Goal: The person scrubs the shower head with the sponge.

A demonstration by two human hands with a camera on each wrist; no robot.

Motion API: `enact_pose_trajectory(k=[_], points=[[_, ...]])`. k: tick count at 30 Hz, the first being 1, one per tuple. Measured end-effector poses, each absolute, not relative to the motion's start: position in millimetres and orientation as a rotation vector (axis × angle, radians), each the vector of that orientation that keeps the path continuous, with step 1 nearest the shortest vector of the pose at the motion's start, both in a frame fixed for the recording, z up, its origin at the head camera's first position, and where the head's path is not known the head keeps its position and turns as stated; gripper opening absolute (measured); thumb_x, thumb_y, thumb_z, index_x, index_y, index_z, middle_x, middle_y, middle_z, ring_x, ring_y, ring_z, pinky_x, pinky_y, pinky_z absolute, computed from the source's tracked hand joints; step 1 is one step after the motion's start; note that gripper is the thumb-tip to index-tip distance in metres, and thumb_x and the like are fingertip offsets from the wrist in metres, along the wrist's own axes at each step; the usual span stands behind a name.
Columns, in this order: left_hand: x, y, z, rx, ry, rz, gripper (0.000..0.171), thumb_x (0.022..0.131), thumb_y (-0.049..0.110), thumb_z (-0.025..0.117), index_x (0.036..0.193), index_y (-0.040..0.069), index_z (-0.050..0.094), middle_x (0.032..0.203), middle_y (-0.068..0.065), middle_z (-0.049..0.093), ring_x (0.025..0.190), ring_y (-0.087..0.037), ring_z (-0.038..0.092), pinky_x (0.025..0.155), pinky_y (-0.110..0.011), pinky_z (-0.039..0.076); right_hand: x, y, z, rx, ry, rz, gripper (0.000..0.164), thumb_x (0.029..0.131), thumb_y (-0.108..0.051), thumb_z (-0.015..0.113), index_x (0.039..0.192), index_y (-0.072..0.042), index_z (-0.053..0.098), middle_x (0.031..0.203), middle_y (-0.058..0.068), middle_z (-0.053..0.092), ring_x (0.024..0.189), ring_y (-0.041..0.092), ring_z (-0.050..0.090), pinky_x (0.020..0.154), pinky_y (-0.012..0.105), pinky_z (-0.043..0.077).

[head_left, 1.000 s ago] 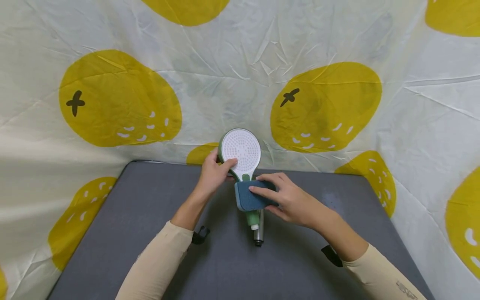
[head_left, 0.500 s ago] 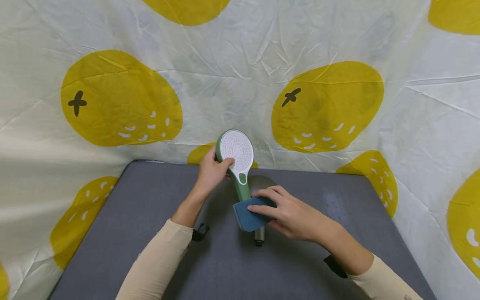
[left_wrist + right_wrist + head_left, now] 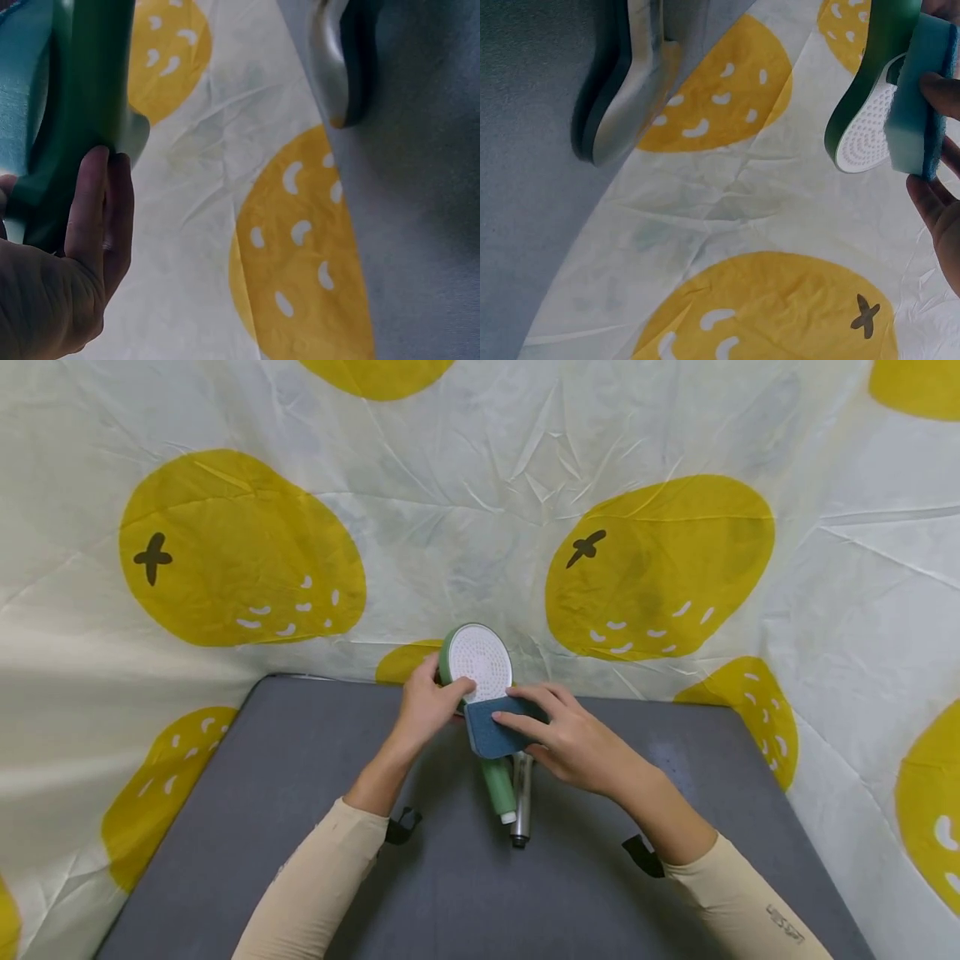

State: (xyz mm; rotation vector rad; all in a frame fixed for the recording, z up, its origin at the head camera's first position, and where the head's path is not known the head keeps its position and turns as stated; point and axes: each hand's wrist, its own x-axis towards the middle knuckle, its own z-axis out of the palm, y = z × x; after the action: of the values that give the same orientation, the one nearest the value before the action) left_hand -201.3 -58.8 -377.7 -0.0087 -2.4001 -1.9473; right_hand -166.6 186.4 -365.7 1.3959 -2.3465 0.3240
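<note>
My left hand (image 3: 426, 708) grips a green shower head (image 3: 480, 658) by its round head, thumb on the white nozzle face. In the left wrist view, fingers lie along the green back of it. With thumb and fingers, my right hand (image 3: 577, 739) pinches a blue sponge (image 3: 489, 733) flat over the shower head's neck. The sponge overlaps the lower edge of the face and hides the neck, while the green handle (image 3: 498, 789) with its white end shows below. The right wrist view shows the sponge's paler layer (image 3: 909, 127) toward the nozzle face.
Under the hands, a second, silver shower head (image 3: 521, 806) lies on the dark grey table (image 3: 600, 893), its handle toward me. A white cloth (image 3: 450, 560) printed with yellow fruit hangs behind the table and along both sides.
The sponge went from the neck down over the green handle, then back up to the lower edge of the face. The left hand keeps its grip; the shower head's tilt changed slightly.
</note>
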Motion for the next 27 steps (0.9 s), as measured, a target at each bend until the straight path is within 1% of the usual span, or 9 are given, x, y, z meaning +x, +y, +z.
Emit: enact_pose_trajectory(k=[2, 4, 6, 8, 10, 16, 21, 27], points=[[-201.4, -58.8, -375.3, -0.002, -2.416, -1.936, 0.045, 0.09, 0.02, 0.072, 0.133, 0.01, 0.061, 0.111, -0.02, 0.071, 0.079, -0.03, 0.074, 0.057, -0.047, 0.064, -165.9, 184.6, -365.9, 1.394, -2.353, 0.309, 0.069, 0.078, -0.008, 0.091, 0.14, -0.019, 0.064, 0.145, 0.015, 0.054, 0.125, 0.035, 0.052, 0.095, 0.045, 0.059], [-201.9, -58.8, -373.6, 0.001, -2.44, -1.911, 0.043, 0.091, 0.02, 0.071, 0.132, 0.009, 0.061, 0.111, -0.02, 0.071, 0.078, -0.03, 0.073, 0.057, -0.045, 0.064, -163.7, 182.8, -366.0, 1.405, -2.365, 0.295, 0.068, 0.078, -0.008, 0.091, 0.139, -0.019, 0.065, 0.144, 0.015, 0.054, 0.125, 0.035, 0.052, 0.096, 0.045, 0.058], [-202.6, -59.1, -372.7, 0.004, -2.465, -1.875, 0.042, 0.091, 0.02, 0.07, 0.131, 0.009, 0.061, 0.109, -0.019, 0.071, 0.074, -0.029, 0.073, 0.054, -0.041, 0.063, -159.8, 181.5, -366.3, 1.431, -2.378, 0.268, 0.067, 0.077, -0.009, 0.092, 0.137, -0.019, 0.066, 0.143, 0.015, 0.055, 0.124, 0.035, 0.052, 0.098, 0.045, 0.057], [-203.5, -59.4, -372.4, 0.007, -2.486, -1.846, 0.04, 0.092, 0.02, 0.07, 0.13, 0.009, 0.06, 0.106, -0.019, 0.071, 0.07, -0.028, 0.072, 0.052, -0.038, 0.062, -154.0, 180.6, -366.3, 1.465, -2.396, 0.235, 0.064, 0.077, -0.009, 0.091, 0.136, -0.02, 0.067, 0.142, 0.014, 0.056, 0.122, 0.034, 0.053, 0.098, 0.044, 0.057], [-204.6, -59.8, -372.8, 0.016, -2.485, -1.847, 0.04, 0.092, 0.02, 0.07, 0.129, 0.008, 0.059, 0.105, -0.019, 0.071, 0.067, -0.026, 0.072, 0.051, -0.037, 0.062, -147.4, 179.8, -366.8, 1.504, -2.419, 0.184, 0.061, 0.079, -0.01, 0.089, 0.135, -0.021, 0.068, 0.142, 0.013, 0.057, 0.12, 0.034, 0.054, 0.098, 0.043, 0.056], [-209.0, -62.9, -376.0, 0.063, -2.431, -1.888, 0.045, 0.093, 0.02, 0.068, 0.136, 0.012, 0.058, 0.11, -0.02, 0.072, 0.066, -0.026, 0.073, 0.052, -0.038, 0.062, -127.5, 179.9, -367.8, 1.562, -2.497, 0.094, 0.057, 0.082, -0.01, 0.085, 0.135, -0.024, 0.068, 0.142, 0.01, 0.057, 0.119, 0.031, 0.055, 0.097, 0.038, 0.057], [-209.6, -64.7, -374.3, 0.083, -2.389, -1.918, 0.044, 0.092, 0.017, 0.069, 0.134, 0.011, 0.058, 0.108, -0.021, 0.071, 0.069, -0.026, 0.074, 0.052, -0.038, 0.062, -118.6, 184.4, -369.8, 1.57, -2.516, 0.156, 0.058, 0.083, -0.008, 0.084, 0.135, -0.026, 0.068, 0.143, 0.008, 0.056, 0.121, 0.029, 0.053, 0.096, 0.038, 0.057], [-209.3, -66.9, -372.8, 0.071, -2.349, -1.952, 0.045, 0.093, 0.016, 0.069, 0.136, 0.01, 0.058, 0.108, -0.021, 0.071, 0.066, -0.023, 0.072, 0.052, -0.037, 0.063, -119.7, 186.1, -379.3, 1.563, -2.455, 0.301, 0.063, 0.081, -0.007, 0.086, 0.137, -0.024, 0.065, 0.146, 0.01, 0.054, 0.125, 0.031, 0.052, 0.096, 0.041, 0.058]])
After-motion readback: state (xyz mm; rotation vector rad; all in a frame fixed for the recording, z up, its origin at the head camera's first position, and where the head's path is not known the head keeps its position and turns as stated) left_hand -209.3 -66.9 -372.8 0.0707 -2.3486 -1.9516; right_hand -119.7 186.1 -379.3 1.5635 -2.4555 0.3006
